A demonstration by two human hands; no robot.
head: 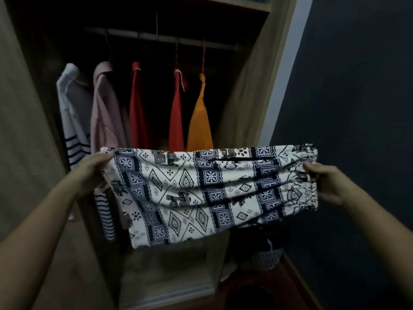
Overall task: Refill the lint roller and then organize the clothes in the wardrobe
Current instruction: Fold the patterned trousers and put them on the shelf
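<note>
Straight ahead, one open wardrobe (245, 97) is seen, its interior dark and crossed by a single rail (156, 38). One folded garment (207, 193), white with a dark blue and black geometric print, is held stretched level in front of the wardrobe's lower half, with a gathered elastic band at its right end. Five garments are counted hanging side by side from the rail: a white top with dark stripes (73, 113) at the far left, a pale pink top (105, 113), a first red piece (137, 113), a second red piece (176, 121), and an orange piece (200, 124). Two hands are in view. The garment's left end is gripped by the left hand (91, 173), fingers curled round the fabric, and the gathered band is pinched by the right hand (324, 184). One pale basket (266, 256) holding something dark is made out below the garment, on a reddish-brown floor (279, 285). A dark blue wall (357, 108) is seen to the right of the wardrobe, and the room is dimly lit.
</note>
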